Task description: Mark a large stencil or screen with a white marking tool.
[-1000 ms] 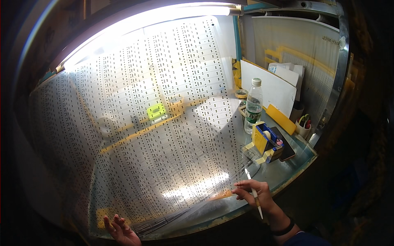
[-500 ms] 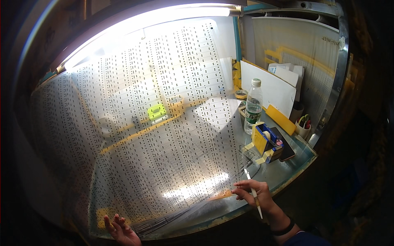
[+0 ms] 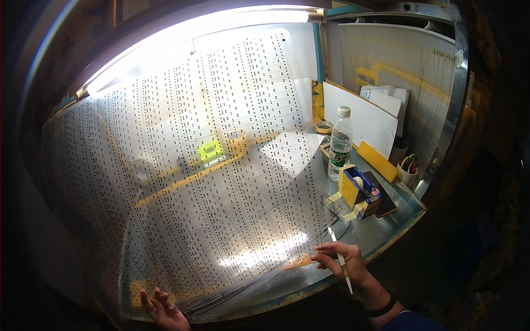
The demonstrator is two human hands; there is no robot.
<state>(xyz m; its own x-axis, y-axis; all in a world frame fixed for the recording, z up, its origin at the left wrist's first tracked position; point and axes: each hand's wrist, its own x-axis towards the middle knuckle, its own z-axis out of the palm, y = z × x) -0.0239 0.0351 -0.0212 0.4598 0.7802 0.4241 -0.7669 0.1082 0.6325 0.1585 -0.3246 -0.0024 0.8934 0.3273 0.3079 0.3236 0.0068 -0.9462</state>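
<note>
Film [image 3: 243, 118] has slid slightly toward the wearer: its far-right corner dot sits lower than a second ago; both hands look parked.

Right grip [image 3: 349, 262]: narrow, pen [image 3: 340, 258] slung slantwise between fingers, pale end pointing away. Probably carried that way to leave thumb and index free for the film edge. Those tips sit at the film's near-right edge; can't tell if they're pinching it. Forearm comes up from lower right, dark band [image 3: 382, 308] on wrist.

Left grip [image 3: 165, 315], well left of the right one: fingers half-curled and pointing up, by the film's near-left edge. Contact unclear, so can't call it holding. Wide hand spacing probably keeps film flat.

Film stretches from between the grips out to the lamp [image 3: 221, 21]; lamp likely there to show the dots. Just beyond the right grip on the bench [image 3: 386, 237]: tape dispenser [image 3: 349, 190], likely kept handy, phone [image 3: 388, 205] beside it, bottle [image 3: 340, 144] behind.
</note>
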